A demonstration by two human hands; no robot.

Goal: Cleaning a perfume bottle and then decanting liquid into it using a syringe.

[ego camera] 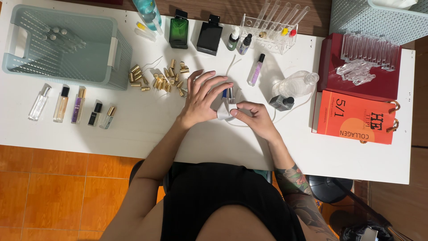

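While both hands meet over the white table (133,120), the scene reads as follows.

Left hand: the left hand (200,100) lies with its fingers spread and curved, fingertips resting against a small clear glass vial with a silver neck (230,94).
Right hand: the right hand (254,117) pinches a small white piece, seemingly cloth or paper, (222,111) between thumb and forefinger, just below the vial.
Vial: it stands upright between the two hands, touching the left fingertips; whether the white piece touches it I cannot tell.
Just beyond the left hand: a scatter of small gold metal caps (162,76) lies on the table.
Far to the left of the left hand: a pale green perforated plastic basket (67,47) holds a few clear tubes, and nearer the person a row of five slim filled spray bottles (71,106) lies flat.
Beyond both hands: a square green glass bottle with a black cap (179,31) stands beside a square black bottle (209,36), then a clear plastic rack of long tubes (272,29).
Just beyond the right hand: a slim bottle of purple liquid (256,70) lies near a clear plastic bottle on its side (296,84).
Well to the right of the right hand: an orange paper bag with rope handles (354,117) lies flat below a dark red box (332,67) bearing empty clear vials.
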